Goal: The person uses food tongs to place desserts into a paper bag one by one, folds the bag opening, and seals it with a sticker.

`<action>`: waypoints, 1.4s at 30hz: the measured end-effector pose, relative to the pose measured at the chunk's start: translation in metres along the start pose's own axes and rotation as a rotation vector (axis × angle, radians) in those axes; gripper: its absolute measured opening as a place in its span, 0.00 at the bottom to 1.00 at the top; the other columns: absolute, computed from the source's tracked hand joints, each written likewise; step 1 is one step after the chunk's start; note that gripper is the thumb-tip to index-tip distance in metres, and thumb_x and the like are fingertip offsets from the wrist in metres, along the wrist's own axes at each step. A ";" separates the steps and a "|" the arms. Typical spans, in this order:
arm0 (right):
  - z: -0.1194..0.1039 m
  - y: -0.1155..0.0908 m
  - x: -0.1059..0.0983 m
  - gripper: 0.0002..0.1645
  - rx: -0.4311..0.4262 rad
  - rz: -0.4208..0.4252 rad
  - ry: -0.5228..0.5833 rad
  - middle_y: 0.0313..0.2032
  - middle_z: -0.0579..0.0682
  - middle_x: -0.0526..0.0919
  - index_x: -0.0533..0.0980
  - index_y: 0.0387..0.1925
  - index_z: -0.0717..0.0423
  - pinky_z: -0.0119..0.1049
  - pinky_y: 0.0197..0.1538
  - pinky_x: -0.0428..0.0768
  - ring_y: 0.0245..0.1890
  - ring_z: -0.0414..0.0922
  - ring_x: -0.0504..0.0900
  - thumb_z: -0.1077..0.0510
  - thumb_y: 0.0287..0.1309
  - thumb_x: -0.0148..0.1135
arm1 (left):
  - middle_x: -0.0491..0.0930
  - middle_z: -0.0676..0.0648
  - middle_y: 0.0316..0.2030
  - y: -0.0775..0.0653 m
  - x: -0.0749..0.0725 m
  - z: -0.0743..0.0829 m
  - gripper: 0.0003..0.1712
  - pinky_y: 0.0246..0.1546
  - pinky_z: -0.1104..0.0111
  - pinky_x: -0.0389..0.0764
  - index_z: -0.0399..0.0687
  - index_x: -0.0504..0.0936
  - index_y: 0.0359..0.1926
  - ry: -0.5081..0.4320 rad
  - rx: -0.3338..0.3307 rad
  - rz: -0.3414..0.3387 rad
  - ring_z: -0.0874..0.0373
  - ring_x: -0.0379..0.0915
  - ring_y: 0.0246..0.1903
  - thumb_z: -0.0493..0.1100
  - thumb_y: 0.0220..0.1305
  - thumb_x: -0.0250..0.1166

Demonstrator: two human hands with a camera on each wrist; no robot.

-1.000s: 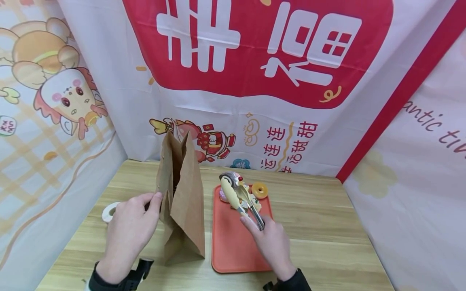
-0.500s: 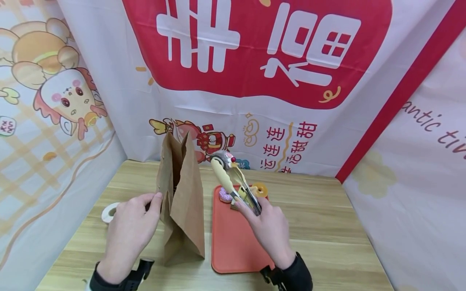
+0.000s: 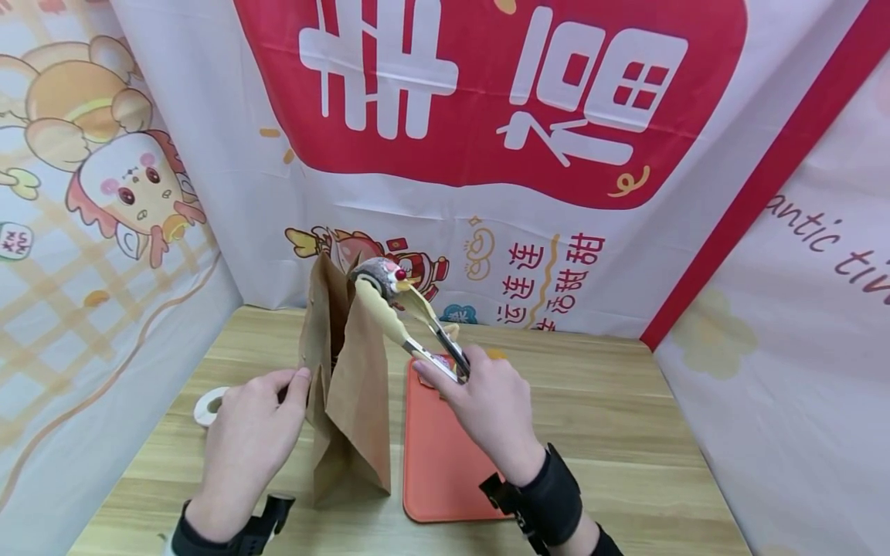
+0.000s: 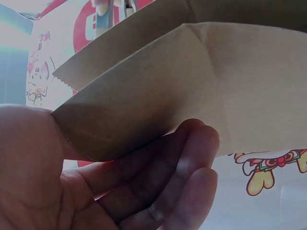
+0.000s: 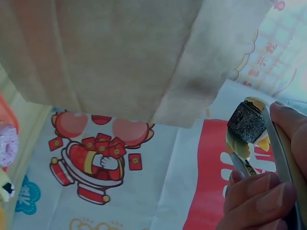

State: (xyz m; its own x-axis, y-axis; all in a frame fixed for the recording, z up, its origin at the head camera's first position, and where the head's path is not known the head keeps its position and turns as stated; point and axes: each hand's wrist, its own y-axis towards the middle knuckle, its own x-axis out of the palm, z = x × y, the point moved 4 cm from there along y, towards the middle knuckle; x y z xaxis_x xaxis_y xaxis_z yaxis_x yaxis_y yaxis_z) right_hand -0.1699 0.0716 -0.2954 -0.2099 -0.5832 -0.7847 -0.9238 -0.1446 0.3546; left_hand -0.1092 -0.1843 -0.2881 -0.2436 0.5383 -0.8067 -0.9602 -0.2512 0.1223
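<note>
In the head view, my left hand pinches the left edge of an upright brown paper bag, its mouth parted at the top. The left wrist view shows the bag's edge between thumb and curled fingers. My right hand grips metal tongs with cream-coloured tips. Between those tips sits a small dark toy cake with a red berry on it, up beside the bag's top right edge. Seen from the right wrist, the cake looks like a dark speckled block.
A red-orange tray lies right of the bag. At its far end are an orange doughnut, mostly covered, and a lilac doughnut. A white roll of tape lies left of the bag. Printed cloth hangs behind the wooden table.
My right hand has lifted the cake in the tongs off the tray and carried it up and left to the bag's top. The left hand and the bag have stayed put.
</note>
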 end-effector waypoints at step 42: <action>-0.062 0.021 0.004 0.41 -0.226 0.173 -0.410 0.09 0.43 0.56 0.65 0.19 0.52 0.35 0.10 0.53 0.05 0.40 0.56 0.19 0.52 0.52 | 0.81 0.44 0.30 0.001 -0.002 0.007 0.23 0.23 0.53 0.72 0.50 0.87 0.39 0.016 0.017 0.029 0.42 0.79 0.35 0.55 0.75 0.49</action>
State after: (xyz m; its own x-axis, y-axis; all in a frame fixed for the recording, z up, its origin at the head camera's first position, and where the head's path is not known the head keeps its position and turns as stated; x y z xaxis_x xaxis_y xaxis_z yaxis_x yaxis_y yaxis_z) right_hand -0.1705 0.0163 -0.2591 -0.5046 -0.2585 -0.8238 -0.7814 -0.2690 0.5630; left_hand -0.1103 -0.1798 -0.2827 -0.2693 0.5176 -0.8121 -0.9549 -0.2529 0.1555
